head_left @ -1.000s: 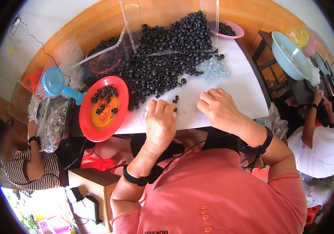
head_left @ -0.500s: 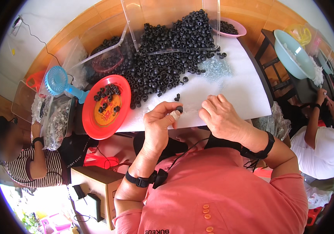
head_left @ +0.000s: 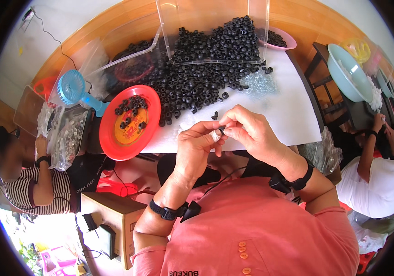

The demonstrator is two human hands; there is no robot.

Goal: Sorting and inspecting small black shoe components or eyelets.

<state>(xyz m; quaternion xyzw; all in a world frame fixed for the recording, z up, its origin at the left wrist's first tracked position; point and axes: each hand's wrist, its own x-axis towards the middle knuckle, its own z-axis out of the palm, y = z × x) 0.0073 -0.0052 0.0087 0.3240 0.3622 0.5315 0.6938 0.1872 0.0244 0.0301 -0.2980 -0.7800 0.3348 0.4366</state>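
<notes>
My left hand (head_left: 192, 149) pinches a small round black plastic piece (head_left: 221, 131) between thumb and fingertips, above the front edge of the white-covered table. A pale wrapping covers the tip of its thumb. My right hand (head_left: 256, 137) is closed at the same spot, thumb and forefinger meeting over the black piece. Whatever the right fingertips hold is hidden. Just beyond the hands lie a few loose black pieces (head_left: 215, 115). Farther back spreads a large heap of similar black pieces (head_left: 192, 83), spilling from a tipped clear plastic bin (head_left: 266, 41). To its right lies a patch of tiny clear bits (head_left: 260, 84).
A red plate (head_left: 106, 133) with several black pieces sits at left, beside a blue handheld fan (head_left: 71, 87). A pink bowl (head_left: 290, 42) stands behind. One person in stripes (head_left: 38, 191) works at left, another in white (head_left: 376, 184) at right, near a pale blue basin (head_left: 344, 69).
My right hand has moved left and now meets my left hand at the black piece. Before, the hands were apart. The whole view has shifted slightly.
</notes>
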